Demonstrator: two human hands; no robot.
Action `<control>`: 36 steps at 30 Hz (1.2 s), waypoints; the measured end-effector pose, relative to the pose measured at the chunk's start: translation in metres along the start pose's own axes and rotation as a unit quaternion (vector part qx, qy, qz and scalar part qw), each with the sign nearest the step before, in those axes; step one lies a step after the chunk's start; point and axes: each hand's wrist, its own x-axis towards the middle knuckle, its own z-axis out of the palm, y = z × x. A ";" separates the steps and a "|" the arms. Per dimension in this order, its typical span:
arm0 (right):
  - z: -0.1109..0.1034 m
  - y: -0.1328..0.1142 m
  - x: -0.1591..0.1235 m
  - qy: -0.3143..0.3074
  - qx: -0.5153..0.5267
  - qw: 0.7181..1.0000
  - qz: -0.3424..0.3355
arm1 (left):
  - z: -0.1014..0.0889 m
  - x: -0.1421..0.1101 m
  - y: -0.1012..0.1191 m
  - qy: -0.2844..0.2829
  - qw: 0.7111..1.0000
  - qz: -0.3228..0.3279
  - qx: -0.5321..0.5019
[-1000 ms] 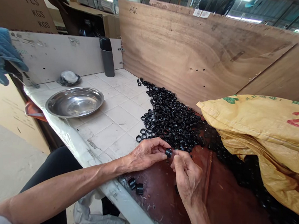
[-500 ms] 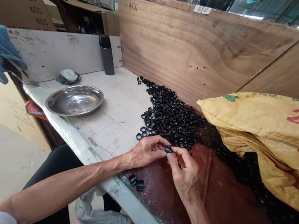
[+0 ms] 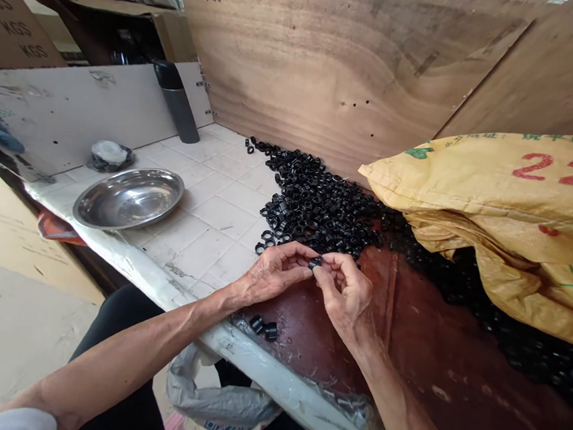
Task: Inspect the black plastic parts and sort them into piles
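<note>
My left hand and my right hand meet over the dark red part of the table, fingertips pinched together on one small black plastic ring. Just beyond them lies a large heap of the same black rings, spilling from under a yellow sack. Two black rings sit apart near the table's front edge, below my left wrist.
A steel bowl rests on the white tiled surface to the left. A dark flask and a small wrapped bundle stand farther back. Plywood boards wall the rear. A plastic bag hangs below the edge.
My view has shifted right and tilted down. Both hands stay together on the ring, with the right fingers curling closer around it.
</note>
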 end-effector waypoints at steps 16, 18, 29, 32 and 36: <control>-0.058 -0.002 0.016 -0.238 -0.313 0.912 0.120 | -0.024 -0.031 0.023 -0.202 0.814 0.094 0.536; -0.060 0.000 0.013 -0.265 -0.323 0.900 0.125 | -0.014 -0.022 0.015 -0.138 0.814 0.074 0.559; -0.060 -0.026 0.003 -0.313 -0.351 0.879 0.074 | 0.005 0.018 -0.026 -0.061 0.797 0.121 0.589; -0.055 -0.035 0.001 -0.331 -0.390 0.856 0.073 | -0.001 0.012 -0.025 -0.058 0.820 0.143 0.552; -0.067 -0.037 0.003 -0.267 -0.435 0.855 0.088 | -0.005 0.009 -0.024 -0.038 0.847 0.167 0.503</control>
